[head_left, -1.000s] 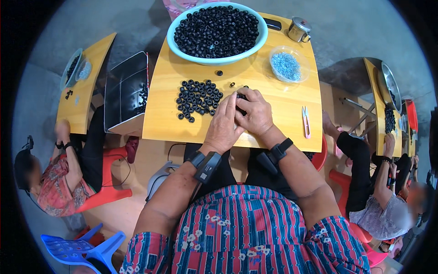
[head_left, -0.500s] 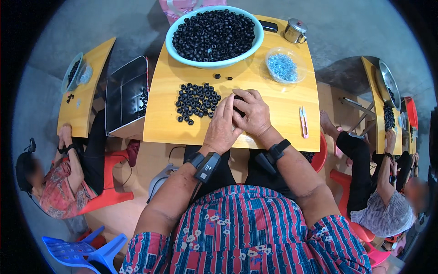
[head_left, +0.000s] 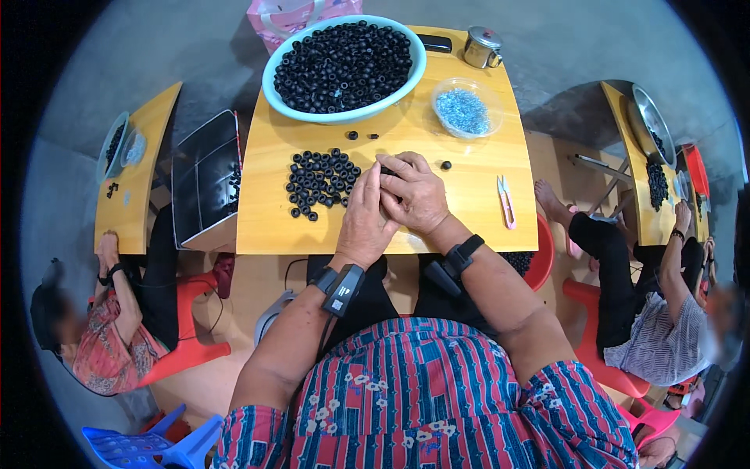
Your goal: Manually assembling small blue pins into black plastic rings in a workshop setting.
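Together, both hands (head_left: 394, 205) pinch a black ring (head_left: 388, 171).

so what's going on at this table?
A person sits at a yellow table, left hand and right hand pressed together over something small and dark, next to a loose pile of black rings. A big bowl of more rings sits behind it, with a dish of blue bits. Other people work at nearby tables.
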